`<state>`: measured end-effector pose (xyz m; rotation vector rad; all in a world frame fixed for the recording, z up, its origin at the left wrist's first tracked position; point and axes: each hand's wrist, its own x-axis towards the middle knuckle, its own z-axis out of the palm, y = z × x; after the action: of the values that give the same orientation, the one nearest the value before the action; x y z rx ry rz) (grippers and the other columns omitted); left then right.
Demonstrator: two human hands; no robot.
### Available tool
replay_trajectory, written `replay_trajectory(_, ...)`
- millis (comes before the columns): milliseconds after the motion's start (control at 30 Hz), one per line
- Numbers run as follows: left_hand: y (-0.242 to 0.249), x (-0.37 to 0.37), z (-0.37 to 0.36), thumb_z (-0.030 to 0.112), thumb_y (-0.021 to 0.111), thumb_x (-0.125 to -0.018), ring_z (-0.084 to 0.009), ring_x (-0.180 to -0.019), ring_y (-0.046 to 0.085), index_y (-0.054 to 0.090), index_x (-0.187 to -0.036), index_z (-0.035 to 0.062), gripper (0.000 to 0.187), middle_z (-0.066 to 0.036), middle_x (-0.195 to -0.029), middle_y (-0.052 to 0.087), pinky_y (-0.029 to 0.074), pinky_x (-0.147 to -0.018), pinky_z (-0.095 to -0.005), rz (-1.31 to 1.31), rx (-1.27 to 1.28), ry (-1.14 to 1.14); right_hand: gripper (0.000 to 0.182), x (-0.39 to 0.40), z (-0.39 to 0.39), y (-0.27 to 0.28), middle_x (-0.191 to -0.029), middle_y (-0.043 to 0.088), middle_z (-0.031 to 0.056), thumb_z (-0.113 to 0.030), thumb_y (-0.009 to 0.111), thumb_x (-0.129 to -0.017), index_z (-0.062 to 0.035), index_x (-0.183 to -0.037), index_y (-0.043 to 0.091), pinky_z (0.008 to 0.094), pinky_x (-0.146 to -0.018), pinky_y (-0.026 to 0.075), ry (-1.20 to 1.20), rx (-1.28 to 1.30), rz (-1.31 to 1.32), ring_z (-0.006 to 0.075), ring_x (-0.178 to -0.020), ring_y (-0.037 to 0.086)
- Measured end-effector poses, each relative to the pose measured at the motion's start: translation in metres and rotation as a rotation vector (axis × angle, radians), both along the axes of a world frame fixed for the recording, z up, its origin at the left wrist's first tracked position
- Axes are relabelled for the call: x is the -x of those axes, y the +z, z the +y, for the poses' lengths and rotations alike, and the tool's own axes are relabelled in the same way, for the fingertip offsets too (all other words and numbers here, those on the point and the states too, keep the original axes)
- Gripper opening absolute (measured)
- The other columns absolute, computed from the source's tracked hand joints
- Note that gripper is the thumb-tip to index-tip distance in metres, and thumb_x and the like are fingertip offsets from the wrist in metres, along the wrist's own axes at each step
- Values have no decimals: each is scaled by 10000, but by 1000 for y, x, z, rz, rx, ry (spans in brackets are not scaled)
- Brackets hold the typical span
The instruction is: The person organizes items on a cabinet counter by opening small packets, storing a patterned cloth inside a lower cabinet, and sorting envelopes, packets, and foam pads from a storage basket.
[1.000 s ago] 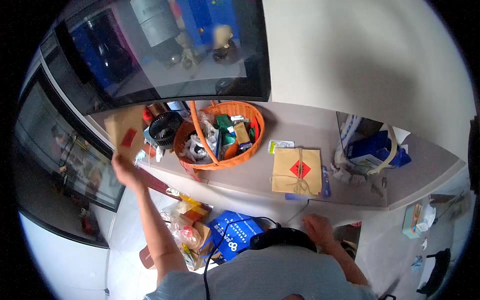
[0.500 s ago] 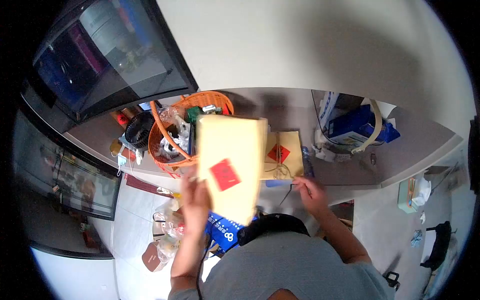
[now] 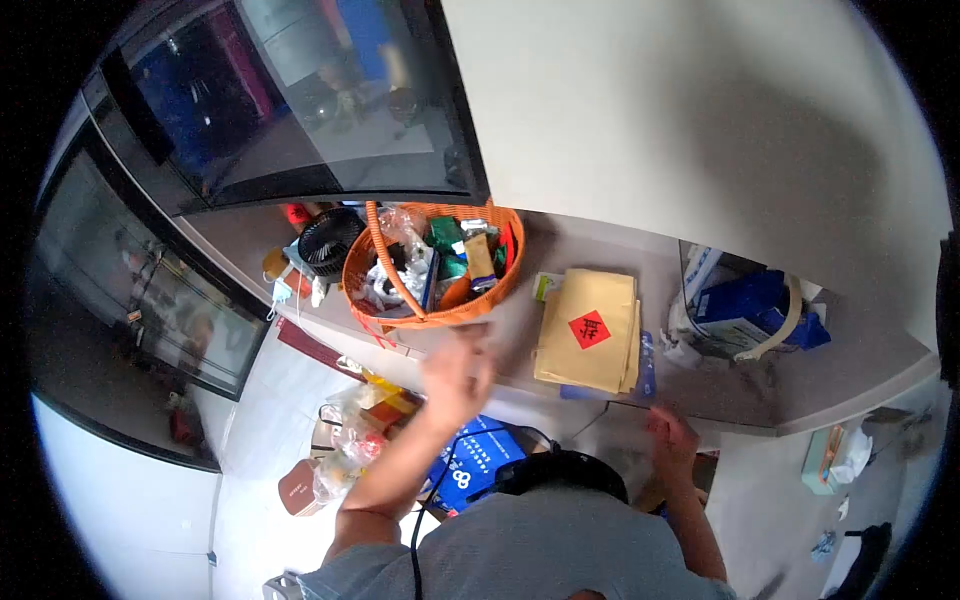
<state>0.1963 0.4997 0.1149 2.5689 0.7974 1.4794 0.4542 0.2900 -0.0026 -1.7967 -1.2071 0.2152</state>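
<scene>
left hand (image 3: 455, 372) empty, fingers spread, near brown packet (image 3: 588, 331) (red label up) on counter (image 3: 480, 340); right hand (image 3: 672, 436) grip released.

The grey counter (image 3: 590, 255) carries an orange basket (image 3: 440, 310), stacked paper parcels (image 3: 588, 330), a small black fan (image 3: 328, 240), perhaps.

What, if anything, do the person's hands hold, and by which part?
Nothing is held. The left hand is open in the air near the brown paper packages; the right hand rests at the counter edge.
</scene>
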Motion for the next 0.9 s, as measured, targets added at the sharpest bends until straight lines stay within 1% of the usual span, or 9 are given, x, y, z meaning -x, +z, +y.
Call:
replay_trajectory(67, 17, 35, 24, -1, 566, -814, -231, -699, 587, 568, -971, 4, 157, -114, -853, 612, 474, -634, -326, -124, -74, 220, 193, 4, -2, 9, -868, 674, 115, -79, 478, -909, -10, -1003, 632, 314, -679, 510, 43, -63, 84, 186, -743, 647)
replay_trajectory(133, 38, 55, 55, 14, 536, -876, -116, -662, 540, 549, -1006, 11, 131, -61, -804, 593, 455, -607, -261, -416, 228, 280, 194, 8, 1, 18, -868, 675, 115, -71, 476, -909, -5, -1007, 629, 318, -677, 511, 58, -81, 75, 186, -740, 650)
replay_trajectory(200, 50, 72, 94, 19, 573, -843, -156, -660, 583, 568, -993, 8, 151, -88, -811, 622, 470, -618, -280, -382, 175, 339, 194, 12, 5, 22, -868, 675, 115, -63, 474, -909, 1, -1012, 625, 322, -676, 513, 71, -101, 62, 187, -737, 653)
replay_trajectory(267, 28, 92, 144, 18, 597, -802, -240, -715, 635, 599, -968, 3, 167, -138, -825, 642, 491, -655, -318, -84, 314, 271, 193, 17, 12, 22, -875, 676, 141, -67, 506, -868, -38, -998, 646, 364, -699, 519, 71, -73, 92, 249, -751, 668)
replay_trajectory(367, 25, 80, 175, 42, 589, -795, -357, -847, 632, 628, -1017, 11, 227, -208, -894, 642, 492, -739, -403, 247, 199, 121, 209, 23, 19, 34, -862, 674, 142, -53, 512, -841, -41, -1000, 647, 371, -704, 518, 183, -113, 13, 254, -759, 668)
replay_trajectory(500, 16, 39, 206, 82, 603, -814, -337, -940, 620, 627, -1048, 3, 248, -198, -988, 646, 483, -805, -389, 392, 140, -50, 221, 27, 20, 34, -879, 668, 147, -61, 516, -825, -43, -1003, 646, 382, -708, 517, 211, -105, -53, 268, -751, 664)
replay_trajectory(667, 3, -16, 240, 146, 588, -848, -351, -1010, 600, 584, -1147, 14, 326, -212, -1073, 622, 474, -850, -392, 540, 356, -216, 183, 30, 8, 28, -784, 656, 121, -78, 477, -878, -36, -925, 649, 350, -641, 510, 150, -69, -246, 239, -675, 647)
replay_trajectory(733, -15, -34, 257, 201, 584, -850, -382, -1096, 543, 537, -1229, 53, 409, -210, -1183, 576, 428, -938, -401, 760, 364, -11, 181, 35, 2, 38, -796, 657, 125, -87, 478, -882, -35, -935, 643, 352, -634, 512, 116, -80, -155, 241, -677, 649)
replay_trajectory(900, -60, -48, 305, 229, 577, -847, -357, -1125, 523, 571, -1184, 83, 368, -182, -1174, 588, 398, -973, -411, 689, 268, -124, 150, 34, -20, 19, -868, 657, 137, -69, 540, -842, -69, -956, 638, 388, -636, 520, -2, -8, -113, 306, -720, 644)
